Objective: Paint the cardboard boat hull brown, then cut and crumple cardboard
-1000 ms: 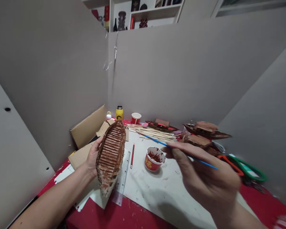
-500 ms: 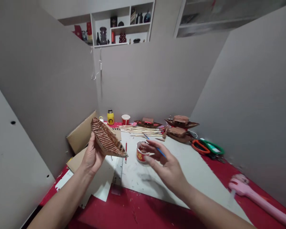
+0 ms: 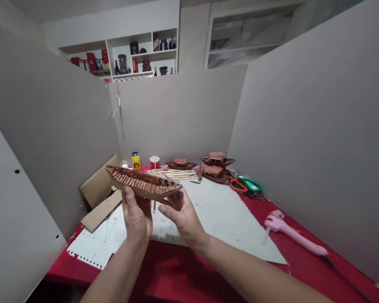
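A small model boat (image 3: 139,181) with ribbed brown strips inside and a plain cardboard-coloured hull is held up over the table. My left hand (image 3: 137,216) grips it from below, thumb on the near side. At the boat's right end is my right hand (image 3: 186,216), fingers curled behind the hull and thumb apart from it. A bit of a blue paintbrush (image 3: 180,194) shows between those fingers; most of it is hidden. Below the boat, part of a red pencil (image 3: 154,206) is visible on the white paper. The red paper cup seen earlier is hidden.
Finished-looking model boats (image 3: 214,171) and thin wooden sticks (image 3: 173,174) lie at the back. A yellow bottle (image 3: 136,161) and red-white cup (image 3: 154,162) stand there too. Scissors (image 3: 239,185) and a pink glue gun (image 3: 293,235) are right; cardboard (image 3: 102,210) is left.
The boat has turned from steeply tilted to nearly level. My right hand has moved left from beside the paper cup to the boat's right end. The view has shifted right and up.
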Tool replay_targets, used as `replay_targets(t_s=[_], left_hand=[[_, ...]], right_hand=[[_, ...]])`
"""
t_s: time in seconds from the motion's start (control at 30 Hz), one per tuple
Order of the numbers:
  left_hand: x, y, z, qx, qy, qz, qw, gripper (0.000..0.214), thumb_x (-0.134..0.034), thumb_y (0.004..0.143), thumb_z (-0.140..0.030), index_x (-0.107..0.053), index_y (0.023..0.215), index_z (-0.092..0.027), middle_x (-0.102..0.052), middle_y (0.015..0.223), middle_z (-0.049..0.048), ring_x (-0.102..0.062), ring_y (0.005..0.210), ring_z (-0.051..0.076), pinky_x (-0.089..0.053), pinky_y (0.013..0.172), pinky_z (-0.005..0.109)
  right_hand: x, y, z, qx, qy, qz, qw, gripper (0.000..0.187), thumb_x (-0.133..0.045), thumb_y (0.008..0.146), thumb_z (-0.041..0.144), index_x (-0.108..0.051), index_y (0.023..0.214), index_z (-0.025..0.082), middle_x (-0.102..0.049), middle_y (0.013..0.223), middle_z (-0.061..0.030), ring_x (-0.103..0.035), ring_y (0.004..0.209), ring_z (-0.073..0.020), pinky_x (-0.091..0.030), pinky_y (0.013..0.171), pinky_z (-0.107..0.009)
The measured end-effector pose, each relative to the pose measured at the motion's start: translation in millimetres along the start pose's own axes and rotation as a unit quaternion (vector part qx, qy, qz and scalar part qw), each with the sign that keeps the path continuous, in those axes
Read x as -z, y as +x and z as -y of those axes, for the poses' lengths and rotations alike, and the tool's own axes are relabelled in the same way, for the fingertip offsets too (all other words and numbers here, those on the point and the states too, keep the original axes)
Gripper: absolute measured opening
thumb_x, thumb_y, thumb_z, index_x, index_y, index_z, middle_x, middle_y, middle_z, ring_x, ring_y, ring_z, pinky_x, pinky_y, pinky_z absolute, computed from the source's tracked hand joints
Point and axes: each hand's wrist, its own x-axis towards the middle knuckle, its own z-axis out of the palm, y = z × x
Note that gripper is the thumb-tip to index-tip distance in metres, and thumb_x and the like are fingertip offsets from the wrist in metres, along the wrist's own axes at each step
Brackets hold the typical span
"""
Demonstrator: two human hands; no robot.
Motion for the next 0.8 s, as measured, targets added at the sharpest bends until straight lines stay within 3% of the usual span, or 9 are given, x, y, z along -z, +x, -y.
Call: replay_targets(t_s=[0.1, 0.23, 0.33, 0.47, 0.63, 0.8], left_hand=[[-7.8, -12.2, 7.9, -0.005, 0.0, 0.006, 1.0, 0.055, -0.081, 0.075, -0.05, -0.065, 0.126, -0.037, -0.07, 0.132, -0.0002, -0.06, 0.127, 0.021, -0.05, 0.1, 0.029], [-9.5, -21.5, 23.4, -0.029, 0.002, 0.028, 0.999, 0.055, -0.08, 0.078, -0.048, -0.063, 0.128, -0.035, -0.066, 0.138, 0.0017, -0.061, 0.126, 0.022, -0.049, 0.104, 0.032], [-6.7, -24.8, 37.2, -0.047, 0.012, 0.029, 0.998, 0.053, -0.078, 0.08, -0.048, -0.063, 0.129, -0.034, -0.065, 0.139, 0.0031, -0.062, 0.124, 0.022, -0.051, 0.101, 0.032], [-3.2, -27.3, 48.7, -0.016, 0.033, 0.065, 0.997, 0.048, -0.079, 0.081, -0.042, -0.065, 0.126, -0.035, -0.064, 0.139, 0.0017, -0.062, 0.123, 0.02, -0.051, 0.101, 0.032], [5.4, -23.0, 46.8, 0.065, 0.055, 0.12, 0.989, 0.046, -0.083, 0.076, -0.037, -0.068, 0.119, -0.033, -0.068, 0.129, 0.0014, -0.066, 0.112, 0.018, -0.055, 0.095, 0.031], [10.7, -16.2, 33.9, 0.066, 0.109, 0.14, 0.982, 0.042, -0.091, 0.065, -0.035, -0.074, 0.101, -0.023, -0.076, 0.1, 0.001, -0.07, 0.091, 0.013, -0.056, 0.081, 0.02]], right_hand=[[-1.4, -1.6, 10.5, 0.023, 0.03, -0.003, 0.999, 0.086, -0.091, 0.065, 0.043, -0.046, 0.138, 0.031, -0.067, 0.131, -0.0077, -0.06, 0.128, -0.0276, -0.046, 0.111, -0.046], [3.0, -3.1, 20.7, 0.053, 0.051, -0.014, 0.997, 0.083, -0.09, 0.066, 0.039, -0.049, 0.137, 0.03, -0.069, 0.129, -0.0061, -0.062, 0.125, -0.0266, -0.047, 0.111, -0.044], [12.6, -3.7, 24.3, 0.062, 0.053, -0.027, 0.996, 0.081, -0.09, 0.066, 0.034, -0.051, 0.137, 0.029, -0.068, 0.131, -0.0055, -0.063, 0.123, -0.0265, -0.048, 0.109, -0.043], [32.3, -4.7, 28.4, 0.068, 0.051, -0.042, 0.995, 0.077, -0.09, 0.067, 0.032, -0.055, 0.136, 0.027, -0.07, 0.128, -0.0053, -0.063, 0.122, -0.0276, -0.046, 0.111, -0.046], [62.2, -12.3, 35.5, 0.07, 0.042, -0.065, 0.995, 0.079, -0.091, 0.065, 0.028, -0.056, 0.136, 0.03, -0.073, 0.122, -0.0049, -0.067, 0.115, -0.0273, -0.053, 0.104, -0.045], [80.6, -25.2, 35.5, 0.064, 0.042, -0.067, 0.995, 0.082, -0.095, 0.059, 0.026, -0.058, 0.133, 0.03, -0.07, 0.13, -0.0057, -0.064, 0.123, -0.0278, -0.055, 0.103, -0.041]])
